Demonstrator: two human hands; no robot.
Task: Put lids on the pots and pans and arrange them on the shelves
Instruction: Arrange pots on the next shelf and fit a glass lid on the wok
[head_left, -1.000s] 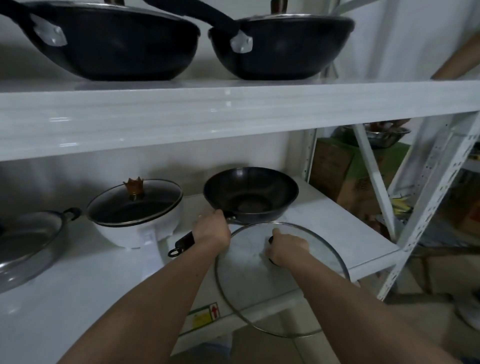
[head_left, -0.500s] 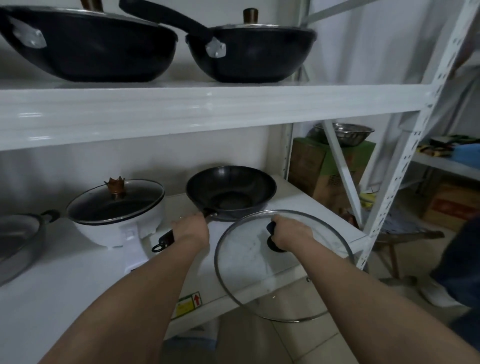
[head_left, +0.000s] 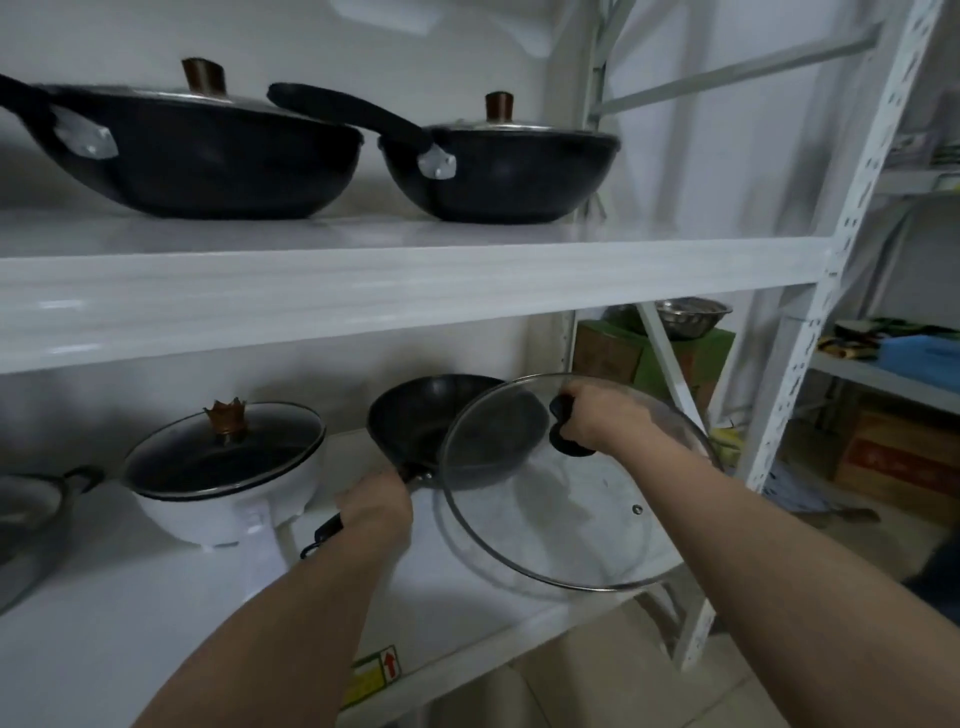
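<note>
A black wok without a lid stands on the lower shelf. My left hand is closed around its black handle. My right hand grips the black knob of a large glass lid with a metal rim. The lid is tilted, its upper edge overlapping the wok's right side and its lower edge hanging past the shelf's front. To the left sits a white pot with a glass lid and a brown crown knob.
Two lidded black woks rest on the upper shelf. A grey pan lies at the far left. Behind the rack's white post stands a green box with a steel bowl.
My right hand has lifted the glass lid up and to the right, tilting it over the wok's right side. My left hand still holds the wok's handle. The view has swung upward.
</note>
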